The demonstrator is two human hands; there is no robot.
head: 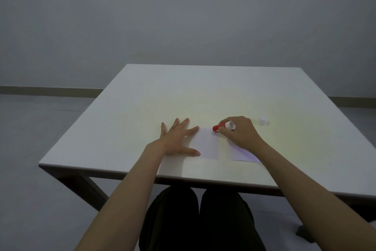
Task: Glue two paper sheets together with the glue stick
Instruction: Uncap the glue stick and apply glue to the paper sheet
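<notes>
Two white paper sheets lie side by side near the table's front edge. The left sheet (207, 144) is held flat at its left edge by my left hand (179, 138), fingers spread. The right sheet (242, 154) is partly covered by my right hand (241, 131). That hand grips the glue stick (223, 127), a red and white tube lying nearly level, its red end touching the top right corner of the left sheet. The stick's white cap (263, 121) stands on the table to the right of my right hand.
The white table (183, 96) stretches far beyond the sheets. Its front edge runs just below the papers, with my dark-trousered legs under it. Grey floor and a plain wall surround the table.
</notes>
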